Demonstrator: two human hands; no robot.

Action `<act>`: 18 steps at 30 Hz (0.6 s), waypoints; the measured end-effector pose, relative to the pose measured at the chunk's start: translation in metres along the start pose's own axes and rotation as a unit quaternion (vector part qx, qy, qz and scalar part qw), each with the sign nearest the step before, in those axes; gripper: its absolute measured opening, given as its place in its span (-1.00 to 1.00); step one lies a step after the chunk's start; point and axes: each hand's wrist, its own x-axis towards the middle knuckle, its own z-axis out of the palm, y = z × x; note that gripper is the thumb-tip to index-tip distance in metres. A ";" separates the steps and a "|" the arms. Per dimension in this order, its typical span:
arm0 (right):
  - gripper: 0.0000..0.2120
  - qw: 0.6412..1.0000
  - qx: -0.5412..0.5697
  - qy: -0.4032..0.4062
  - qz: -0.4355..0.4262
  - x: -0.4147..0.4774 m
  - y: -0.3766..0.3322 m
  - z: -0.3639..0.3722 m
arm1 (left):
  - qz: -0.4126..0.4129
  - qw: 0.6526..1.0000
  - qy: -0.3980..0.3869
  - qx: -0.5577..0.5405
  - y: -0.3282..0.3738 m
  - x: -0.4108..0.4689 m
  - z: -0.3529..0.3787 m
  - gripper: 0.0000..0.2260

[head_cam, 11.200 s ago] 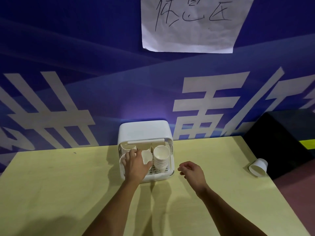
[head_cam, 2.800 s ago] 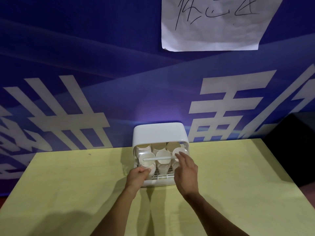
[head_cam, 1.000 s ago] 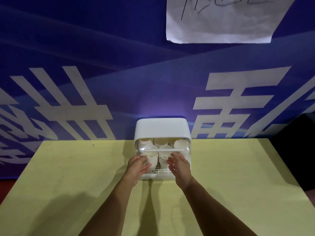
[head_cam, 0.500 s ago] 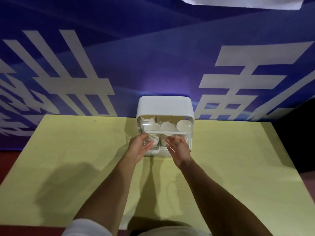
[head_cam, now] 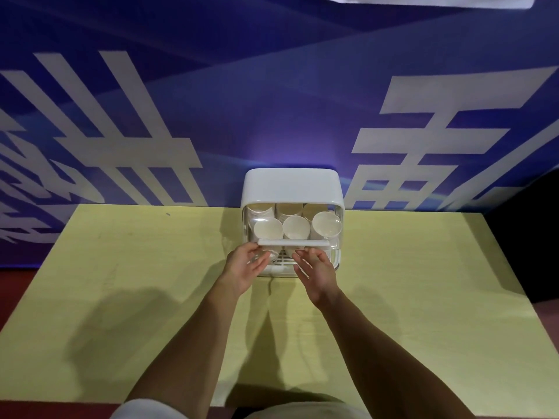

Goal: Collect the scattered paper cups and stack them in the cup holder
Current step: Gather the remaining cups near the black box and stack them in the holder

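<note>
Cup holder: a white, round-cornered plastic cup holder (head_cam: 292, 184) stood at the far edge of the pale yellow bench (head_cam: 423, 282), against the wall.
Cups: white paper cups (head_cam: 296, 226) sat inside it, three mouths in front and stacks behind.
In the way: a clear front cover (head_cam: 334, 237) with a white handle bar (head_cam: 292, 242) hung across the cups.
Left hand (head_cam: 246, 266): fingers loose and spread, grasping nothing, just below the bar.
Right hand (head_cam: 317, 267): likewise relaxed and empty, beside the left; contact with the cover unclear.
Behind: a blue banner wall (head_cam: 272, 101) with large white characters.
</note>
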 end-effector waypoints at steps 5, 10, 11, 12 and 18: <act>-0.87 0.999 0.052 -0.011 0.015 -0.003 -0.007 0.003 | -0.003 1.000 -0.025 -0.015 0.001 -0.001 0.003 -0.78; -0.79 0.993 0.104 -0.040 0.041 -0.010 -0.008 0.006 | 0.005 0.999 -0.036 0.011 0.000 -0.001 0.005 -0.73; -0.77 0.992 0.111 -0.039 0.048 -0.010 -0.009 0.006 | 0.006 0.999 -0.034 0.018 0.000 -0.001 0.005 -0.72; -0.74 0.991 0.113 -0.039 0.051 -0.010 -0.009 0.005 | 0.006 0.999 -0.030 0.025 -0.001 -0.001 0.005 -0.72; -0.50 0.997 0.038 -0.049 0.036 -0.007 -0.013 0.008 | -0.007 0.999 -0.004 0.033 -0.001 0.000 0.006 -0.85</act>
